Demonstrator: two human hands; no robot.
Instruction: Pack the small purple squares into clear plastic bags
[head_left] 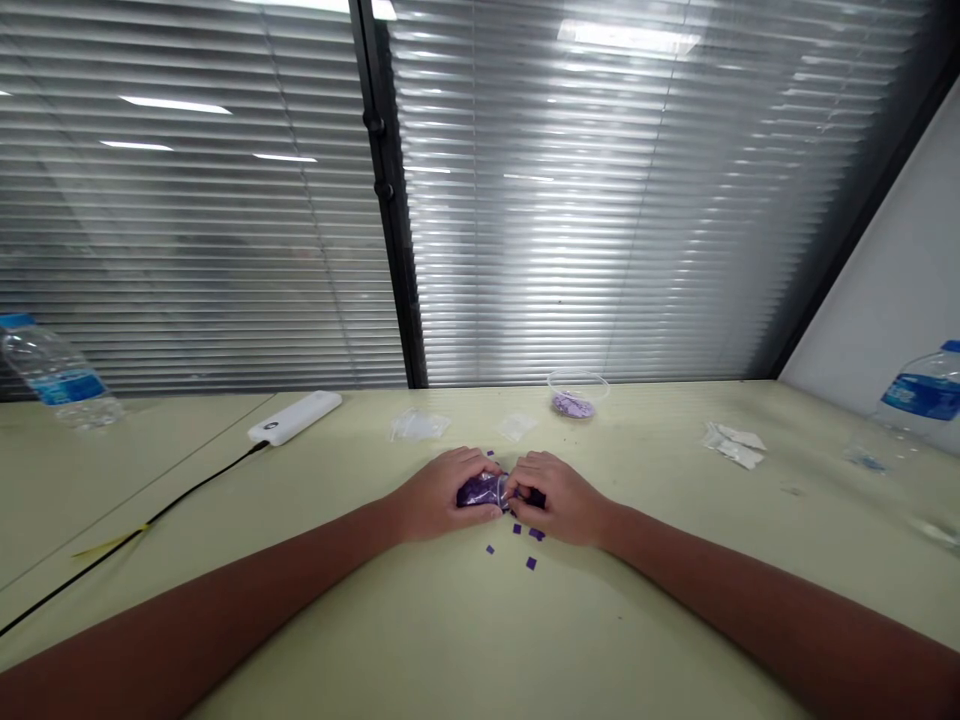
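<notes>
Desk [390,620]: smooth, pale, low sheen. Bag [481,490] between hands: clear plastic, glossy, crinkled; purple squares [531,563] near it flat, thin. Bottles at left [64,375] and right [924,390]: clear plastic, shiny. Round tub [578,384] at far side: clear, glossy. White power bank [295,417]: smooth, plastic-looking. Blinds [540,230]: slatted, glossy, metal-looking. Crumpled white wrapper [735,444] at right: creased, material unclear.

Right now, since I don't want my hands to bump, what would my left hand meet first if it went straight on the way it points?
Most likely your right hand, at the other end of the purple bag that your left hand holds; exact depth is unclear.
</notes>
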